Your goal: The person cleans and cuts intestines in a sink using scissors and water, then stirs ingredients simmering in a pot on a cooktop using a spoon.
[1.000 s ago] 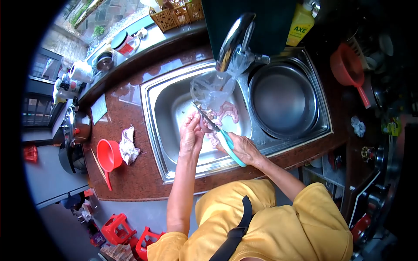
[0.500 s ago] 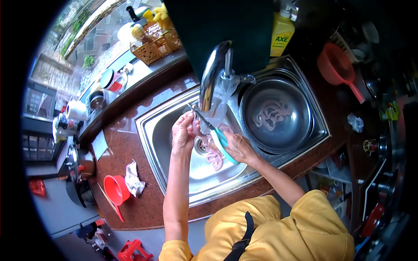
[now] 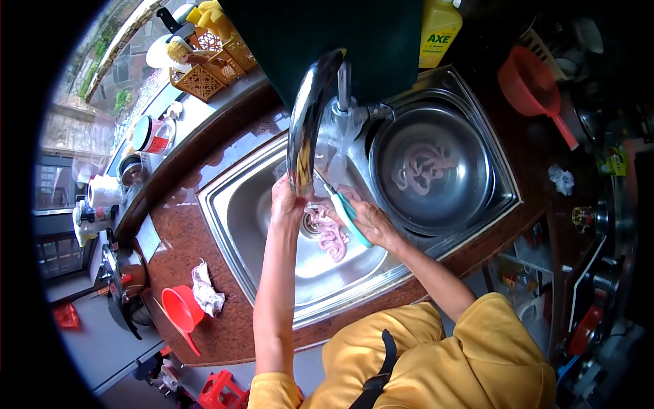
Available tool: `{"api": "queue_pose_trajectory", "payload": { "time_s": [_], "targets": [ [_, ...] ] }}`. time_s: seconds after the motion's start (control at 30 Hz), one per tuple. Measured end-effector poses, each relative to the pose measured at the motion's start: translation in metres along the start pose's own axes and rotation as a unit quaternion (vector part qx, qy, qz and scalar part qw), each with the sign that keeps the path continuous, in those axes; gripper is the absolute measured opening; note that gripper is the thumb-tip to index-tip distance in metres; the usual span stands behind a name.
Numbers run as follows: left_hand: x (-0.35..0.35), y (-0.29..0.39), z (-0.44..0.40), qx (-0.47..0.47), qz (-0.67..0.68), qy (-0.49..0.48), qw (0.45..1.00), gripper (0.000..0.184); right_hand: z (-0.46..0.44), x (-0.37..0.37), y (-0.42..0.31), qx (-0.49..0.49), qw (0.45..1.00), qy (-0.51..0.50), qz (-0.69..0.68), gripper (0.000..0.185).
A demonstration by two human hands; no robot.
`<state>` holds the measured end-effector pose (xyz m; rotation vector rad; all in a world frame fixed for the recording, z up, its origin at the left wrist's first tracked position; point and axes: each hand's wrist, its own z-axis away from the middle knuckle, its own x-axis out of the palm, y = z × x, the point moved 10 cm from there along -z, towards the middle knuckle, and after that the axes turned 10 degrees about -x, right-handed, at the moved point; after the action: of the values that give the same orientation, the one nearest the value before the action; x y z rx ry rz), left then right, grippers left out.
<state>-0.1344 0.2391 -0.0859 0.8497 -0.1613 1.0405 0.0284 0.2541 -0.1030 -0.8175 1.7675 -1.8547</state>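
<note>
While the right grip (image 3: 370, 223) is curled closed round scissors with turquoise and white handles (image 3: 345, 213), the left grip (image 3: 286, 198) sits partly behind the curved chrome tap (image 3: 312, 109), so I cannot tell what its fingers hold. Pale pink, fleshy coiled strands (image 3: 332, 241) lie in the steel sink basin (image 3: 251, 204), between four and five o'clock from it; they look light, limp, slippery and tearable, best pinched by several folds together.

Partly hidden behind tap (image 3: 308, 112) at centre: left hand (image 3: 285, 204). Cut off at top: bottle (image 3: 438, 37); at bottom, left of centre: stool (image 3: 221, 390).
</note>
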Motion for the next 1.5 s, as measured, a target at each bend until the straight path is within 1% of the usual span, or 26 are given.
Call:
{"api": "queue_pose_trajectory", "payload": {
  "time_s": [0.03, 0.07, 0.13, 0.2, 0.3, 0.37, 0.4, 0.47, 0.5, 0.53, 0.57, 0.67, 0.73, 0.77, 0.87, 0.9, 0.93, 1.0, 1.13, 1.17, 1.2, 1.27, 1.33, 1.4, 1.43, 1.5],
  "targets": [
    [0.003, -0.002, 0.003, -0.017, 0.003, -0.011, 1.000, 0.020, 0.001, 0.001, 0.002, -0.003, 0.998, 0.014, -0.057, 0.035],
    [0.001, -0.003, 0.001, -0.018, 0.002, -0.010, 1.000, 0.021, 0.002, 0.003, 0.006, 0.003, 0.996, 0.019, -0.086, 0.035],
    [-0.003, -0.006, -0.002, -0.020, -0.002, -0.008, 1.000, 0.022, 0.002, 0.004, -0.009, 0.006, 1.000, 0.007, -0.017, 0.034],
    [-0.008, -0.008, -0.001, -0.022, 0.001, -0.004, 1.000, 0.021, 0.002, -0.001, -0.031, 0.002, 0.984, -0.028, 0.175, 0.034],
    [-0.015, -0.008, 0.012, -0.042, 0.024, 0.016, 0.999, 0.016, 0.010, -0.007, -0.034, 0.056, 0.971, -0.046, 0.230, 0.035],
    [-0.016, -0.005, 0.049, -0.064, 0.041, 0.035, 0.997, 0.010, 0.024, -0.016, -0.047, 0.046, 0.970, -0.042, 0.235, 0.030],
    [-0.018, -0.006, 0.061, -0.058, 0.050, 0.005, 0.997, 0.012, 0.032, -0.018, -0.054, 0.054, 0.973, -0.041, 0.221, 0.030],
    [-0.034, -0.012, 0.094, -0.067, 0.075, 0.023, 0.995, 0.016, 0.051, -0.023, -0.070, 0.101, 0.982, -0.025, 0.157, 0.029],
    [-0.041, -0.015, 0.111, -0.065, 0.077, 0.011, 0.995, 0.018, 0.060, -0.025, -0.075, 0.119, 0.983, -0.018, 0.141, 0.029],
    [-0.047, -0.016, 0.128, -0.064, 0.078, -0.001, 0.995, 0.019, 0.071, -0.029, -0.076, 0.134, 0.980, -0.016, 0.145, 0.031],
    [-0.053, -0.016, 0.147, -0.065, 0.079, 0.008, 0.995, 0.019, 0.082, -0.033, -0.076, 0.146, 0.977, -0.014, 0.157, 0.032],
    [-0.082, -0.012, 0.196, -0.036, 0.120, 0.057, 0.990, 0.019, 0.109, -0.039, -0.079, 0.176, 0.965, -0.014, 0.196, 0.037],
    [-0.093, -0.004, 0.221, 0.006, 0.145, 0.065, 0.987, 0.020, 0.123, -0.040, -0.084, 0.166, 0.951, -0.037, 0.259, 0.037],
    [-0.094, 0.000, 0.229, 0.012, 0.151, 0.054, 0.987, 0.019, 0.128, -0.040, -0.087, 0.159, 0.943, -0.048, 0.289, 0.037],
    [-0.093, 0.006, 0.245, 0.039, 0.168, 0.042, 0.984, 0.019, 0.138, -0.050, -0.098, 0.074, 0.885, -0.059, 0.456, 0.036],
    [-0.091, 0.006, 0.248, 0.045, 0.171, 0.038, 0.983, 0.018, 0.140, -0.055, -0.113, 0.062, 0.877, -0.042, 0.475, 0.034],
    [-0.094, 0.003, 0.246, 0.038, 0.177, 0.009, 0.983, 0.017, 0.146, -0.065, -0.121, 0.051, 0.864, -0.024, 0.501, 0.034],
    [-0.098, -0.008, 0.244, 0.021, 0.200, 0.015, 0.980, 0.015, 0.159, -0.089, -0.132, 0.033, 0.832, 0.012, 0.554, 0.034],
    [-0.110, -0.032, 0.225, -0.004, 0.247, -0.013, 0.969, 0.019, 0.194, -0.149, -0.141, 0.056, 0.778, 0.085, 0.620, 0.035],
    [-0.111, -0.036, 0.221, -0.004, 0.246, -0.013, 0.969, 0.019, 0.203, -0.162, -0.144, 0.057, 0.779, 0.109, 0.615, 0.035],
    [-0.111, -0.040, 0.218, -0.007, 0.243, -0.014, 0.970, 0.020, 0.212, -0.174, -0.144, 0.066, 0.769, 0.120, 0.624, 0.036],
    [-0.104, -0.048, 0.213, -0.018, 0.252, -0.045, 0.967, 0.019, 0.232, -0.199, -0.144, 0.117, 0.746, 0.140, 0.640, 0.038],
    [-0.100, -0.054, 0.208, -0.033, 0.255, -0.047, 0.965, 0.019, 0.250, -0.227, -0.147, 0.133, 0.734, 0.209, 0.633, 0.040],
    [-0.098, -0.060, 0.201, -0.028, 0.249, -0.040, 0.967, 0.019, 0.268, -0.264, -0.145, 0.176, 0.731, 0.292, 0.591, 0.041],
    [-0.098, -0.063, 0.199, -0.024, 0.249, -0.027, 0.968, 0.019, 0.277, -0.289, -0.134, 0.206, 0.714, 0.321, 0.587, 0.044],
    [-0.090, -0.067, 0.197, -0.016, 0.250, -0.006, 0.968, 0.019, 0.288, -0.332, -0.131, 0.225, 0.688, 0.378, 0.577, 0.048]
  ]
}}
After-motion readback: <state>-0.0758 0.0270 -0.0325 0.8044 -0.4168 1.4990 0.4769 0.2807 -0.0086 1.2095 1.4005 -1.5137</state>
